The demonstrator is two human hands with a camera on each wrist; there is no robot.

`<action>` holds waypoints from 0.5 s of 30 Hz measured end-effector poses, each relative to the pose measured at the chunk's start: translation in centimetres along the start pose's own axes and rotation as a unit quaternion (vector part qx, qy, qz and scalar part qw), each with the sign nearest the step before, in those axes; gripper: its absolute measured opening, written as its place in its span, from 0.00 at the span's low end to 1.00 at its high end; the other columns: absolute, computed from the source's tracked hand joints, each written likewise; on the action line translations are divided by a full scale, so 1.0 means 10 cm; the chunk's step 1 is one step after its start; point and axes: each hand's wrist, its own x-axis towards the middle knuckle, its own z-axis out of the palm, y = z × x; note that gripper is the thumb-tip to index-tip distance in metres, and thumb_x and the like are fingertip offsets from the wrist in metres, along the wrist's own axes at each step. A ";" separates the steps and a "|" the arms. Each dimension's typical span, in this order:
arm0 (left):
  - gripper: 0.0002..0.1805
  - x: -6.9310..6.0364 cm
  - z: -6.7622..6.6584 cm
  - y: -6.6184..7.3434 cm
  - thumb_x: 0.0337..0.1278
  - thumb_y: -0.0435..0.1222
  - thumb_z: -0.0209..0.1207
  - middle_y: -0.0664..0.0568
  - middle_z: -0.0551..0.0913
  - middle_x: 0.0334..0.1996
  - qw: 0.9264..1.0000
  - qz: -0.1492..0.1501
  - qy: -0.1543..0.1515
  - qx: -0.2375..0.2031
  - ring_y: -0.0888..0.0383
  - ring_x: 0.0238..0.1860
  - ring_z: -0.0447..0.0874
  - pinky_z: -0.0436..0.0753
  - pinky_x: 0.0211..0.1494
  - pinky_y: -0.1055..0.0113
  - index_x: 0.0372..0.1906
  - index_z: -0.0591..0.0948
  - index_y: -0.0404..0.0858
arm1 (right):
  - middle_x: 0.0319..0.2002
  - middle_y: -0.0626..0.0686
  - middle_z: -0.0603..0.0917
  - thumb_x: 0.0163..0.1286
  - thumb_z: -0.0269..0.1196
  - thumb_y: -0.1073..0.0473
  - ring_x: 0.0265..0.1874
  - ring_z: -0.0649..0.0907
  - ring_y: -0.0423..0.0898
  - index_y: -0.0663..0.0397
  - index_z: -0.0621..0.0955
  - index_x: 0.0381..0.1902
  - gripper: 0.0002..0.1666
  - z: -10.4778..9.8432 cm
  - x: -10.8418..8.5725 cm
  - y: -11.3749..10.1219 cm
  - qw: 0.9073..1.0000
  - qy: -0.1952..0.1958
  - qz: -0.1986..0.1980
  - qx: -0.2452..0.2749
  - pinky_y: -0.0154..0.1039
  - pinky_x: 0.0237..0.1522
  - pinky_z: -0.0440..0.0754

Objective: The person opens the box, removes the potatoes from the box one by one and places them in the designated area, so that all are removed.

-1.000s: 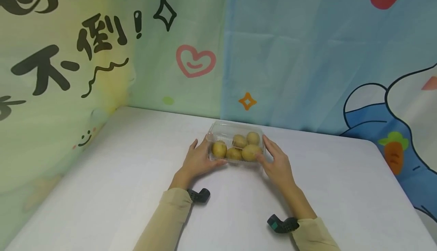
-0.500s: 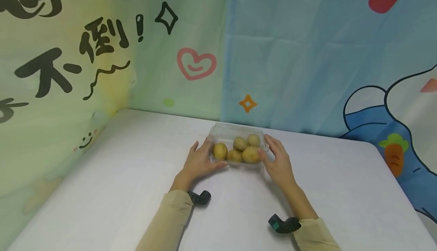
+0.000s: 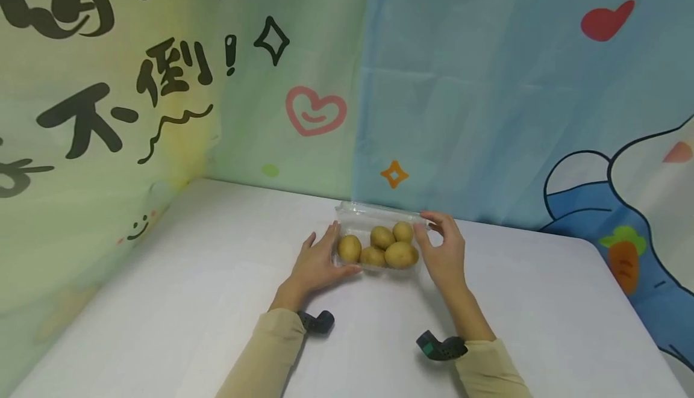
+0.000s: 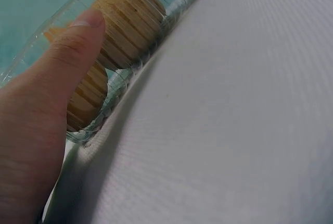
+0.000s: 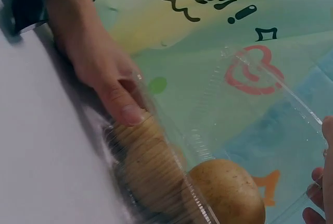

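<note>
Several yellow-brown potatoes (image 3: 401, 255) sit in a clear plastic box (image 3: 391, 269) toward the back of the table. My left hand (image 3: 317, 265) holds the box's left end. Its thumb lies along the front wall, over the ribbed plastic, in the left wrist view. At the back right, my right hand (image 3: 447, 253) pinches the corner of the clear lid (image 3: 374, 210), which stands raised and tilted back. In the right wrist view the lifted lid edge (image 5: 291, 98) runs to the fingers of my right hand (image 5: 329, 177), cut off by the frame. A potato (image 5: 226, 195) shows uncovered there.
A white cloth covers the table (image 3: 217, 326). Close behind the box hangs a printed fabric backdrop (image 3: 461, 115), and it continues along the left side. Each wrist carries a dark camera mount (image 3: 441, 347).
The lid has gone from lying over the potatoes to standing up at the back. My right hand has shifted to its raised corner. The left hand keeps its hold, while the head view has tilted up slightly.
</note>
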 end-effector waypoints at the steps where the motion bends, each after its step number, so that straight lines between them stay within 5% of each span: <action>1: 0.62 -0.01 0.01 0.00 0.44 0.69 0.57 0.47 0.55 0.74 1.000 0.001 0.002 -0.002 0.55 0.73 0.57 0.47 0.78 0.52 0.75 0.47 0.36 | 0.46 0.66 0.79 0.64 0.61 0.69 0.49 0.76 0.52 0.74 0.77 0.47 0.15 0.00 0.01 0.00 1.000 0.003 0.000 0.002 0.47 0.54 0.76; 15: 0.62 0.00 0.02 0.00 0.43 0.70 0.57 0.47 0.55 0.74 1.000 0.000 0.003 0.008 0.56 0.73 0.58 0.47 0.78 0.53 0.75 0.48 0.36 | 0.51 0.64 0.81 0.67 0.58 0.69 0.51 0.78 0.45 0.69 0.78 0.52 0.16 -0.11 0.11 0.11 1.000 0.003 -0.005 -0.017 0.34 0.55 0.78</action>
